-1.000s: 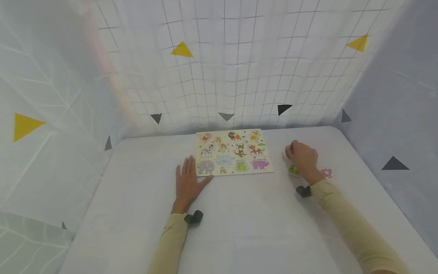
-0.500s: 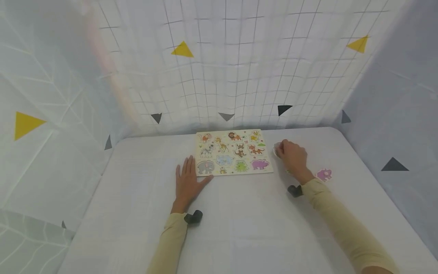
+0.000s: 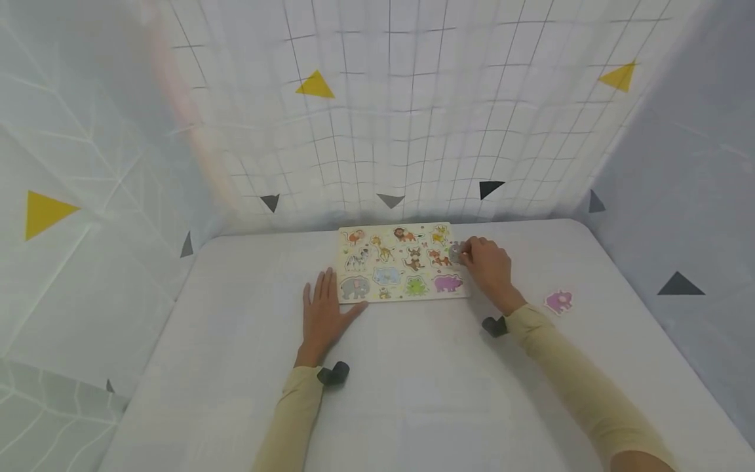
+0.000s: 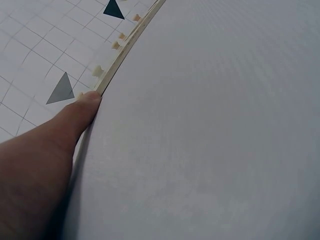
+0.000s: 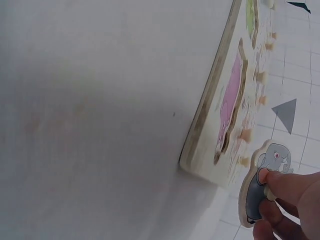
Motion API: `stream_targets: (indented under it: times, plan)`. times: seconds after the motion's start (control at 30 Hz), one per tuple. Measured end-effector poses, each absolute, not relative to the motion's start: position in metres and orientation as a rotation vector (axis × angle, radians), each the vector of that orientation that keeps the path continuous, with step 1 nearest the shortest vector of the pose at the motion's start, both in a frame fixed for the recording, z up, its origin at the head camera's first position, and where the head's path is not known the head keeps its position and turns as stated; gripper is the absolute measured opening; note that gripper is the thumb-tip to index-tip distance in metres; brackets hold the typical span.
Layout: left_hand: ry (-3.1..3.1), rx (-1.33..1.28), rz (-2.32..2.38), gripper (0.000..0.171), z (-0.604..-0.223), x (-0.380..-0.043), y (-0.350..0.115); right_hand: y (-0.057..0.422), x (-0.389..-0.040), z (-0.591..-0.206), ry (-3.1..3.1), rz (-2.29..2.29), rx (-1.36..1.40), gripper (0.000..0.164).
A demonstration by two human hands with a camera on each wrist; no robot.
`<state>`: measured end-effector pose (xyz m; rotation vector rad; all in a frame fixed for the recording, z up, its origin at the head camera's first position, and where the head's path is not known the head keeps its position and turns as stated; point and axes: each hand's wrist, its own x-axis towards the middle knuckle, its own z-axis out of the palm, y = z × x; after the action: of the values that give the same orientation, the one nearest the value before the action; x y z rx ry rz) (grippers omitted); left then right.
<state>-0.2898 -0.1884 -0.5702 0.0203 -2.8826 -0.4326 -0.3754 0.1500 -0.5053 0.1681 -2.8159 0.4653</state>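
Note:
A wooden peg puzzle board (image 3: 401, 301) with animal pictures lies toward the back of the table. My left hand (image 3: 323, 319) rests with fingers spread along its left edge, the thumb (image 4: 90, 100) touching the front edge. Between thumb and fingers, my right hand (image 3: 489, 267) pinches a grey elephant puzzle piece (image 5: 256, 192) by its knob. The piece is raised and overlaps the board's right edge in the head view. In the right wrist view, a pink hippo-shaped recess (image 5: 231, 97) and a green recess (image 5: 250, 20) show in the board.
A purple hippo puzzle piece (image 3: 558, 301) lies on the white table (image 3: 413, 393), right of the right wrist. Several knobbed pieces sit in the board, such as the lion (image 3: 404, 235). A gridded white curtain (image 3: 377, 131) hangs behind the table.
My right hand has moved left with the elephant piece, from the table's right side to the board's right edge. The green piece is now hidden behind the right arm. My left hand stays put.

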Motion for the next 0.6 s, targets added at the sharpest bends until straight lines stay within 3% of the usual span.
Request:
stream_targets:
  times: [0.6]
  plan:
    - [-2.879,0.022,-0.434,0.102,-0.573,-0.291,-0.189,0.114,-0.376,-0.511,-2.748,0.590,0.386,0.014]
